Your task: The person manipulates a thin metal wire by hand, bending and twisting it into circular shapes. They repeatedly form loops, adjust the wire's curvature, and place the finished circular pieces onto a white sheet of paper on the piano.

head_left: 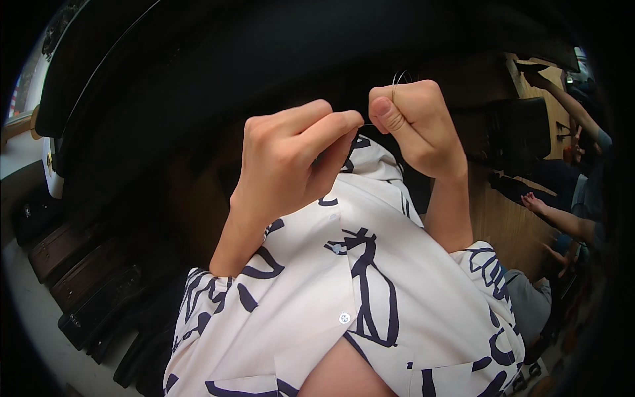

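White dark-printed shirt (304, 284) nearest camera, then left to right: dark cases (89, 278) on floor (41, 322), left hand (279, 155) curled with fingertips pinched on thin strand (395, 87) bridging gap to right hand (421, 126), fisted, thumb pressed on forefinger, strand looping above, co-workers' arms (570, 222) far right.

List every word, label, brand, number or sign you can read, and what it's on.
None can be read.
Shirt: dark strokes, no legible words.
Black case, lower left: pale mark, too small to read.
Strand, left hand and right hand: no lettering visible.
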{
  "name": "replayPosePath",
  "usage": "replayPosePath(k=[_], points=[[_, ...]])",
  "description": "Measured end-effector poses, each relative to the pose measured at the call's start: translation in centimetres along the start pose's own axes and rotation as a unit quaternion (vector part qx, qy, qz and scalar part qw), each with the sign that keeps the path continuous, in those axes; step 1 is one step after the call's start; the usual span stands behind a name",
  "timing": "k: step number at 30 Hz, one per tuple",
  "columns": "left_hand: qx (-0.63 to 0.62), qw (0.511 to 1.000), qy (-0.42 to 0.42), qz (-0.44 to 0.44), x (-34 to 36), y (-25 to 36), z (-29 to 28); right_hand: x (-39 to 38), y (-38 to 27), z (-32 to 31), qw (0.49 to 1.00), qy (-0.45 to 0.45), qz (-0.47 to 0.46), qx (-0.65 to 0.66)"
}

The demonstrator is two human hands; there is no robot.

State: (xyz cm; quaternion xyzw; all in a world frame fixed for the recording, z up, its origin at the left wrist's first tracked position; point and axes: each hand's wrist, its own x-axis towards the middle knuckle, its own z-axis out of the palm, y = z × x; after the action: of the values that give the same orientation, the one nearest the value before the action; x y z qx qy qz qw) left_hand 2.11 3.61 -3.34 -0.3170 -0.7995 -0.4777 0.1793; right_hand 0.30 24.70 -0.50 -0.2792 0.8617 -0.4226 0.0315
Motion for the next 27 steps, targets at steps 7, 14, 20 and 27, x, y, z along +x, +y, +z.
replayPosePath(k=[7,14,20,27], points=[[-0.016,0.988,0.142,0.063,-0.7,-1.5,-0.4,-0.2,-0.1,0.9,0.947,-0.170,-0.041,0.269],[-0.051,0.981,0.177,0.056,-0.8,-1.3,2.5,0.0,-2.1,0.6,0.905,-0.269,-0.047,0.327],[-0.047,0.977,0.207,0.004,-0.7,-1.5,3.1,-0.5,-2.9,1.4,0.934,-0.171,-0.062,0.309],[-0.063,0.989,0.127,-0.043,-0.7,0.1,4.4,-0.1,-4.0,2.2,0.919,-0.024,-0.129,0.371]])
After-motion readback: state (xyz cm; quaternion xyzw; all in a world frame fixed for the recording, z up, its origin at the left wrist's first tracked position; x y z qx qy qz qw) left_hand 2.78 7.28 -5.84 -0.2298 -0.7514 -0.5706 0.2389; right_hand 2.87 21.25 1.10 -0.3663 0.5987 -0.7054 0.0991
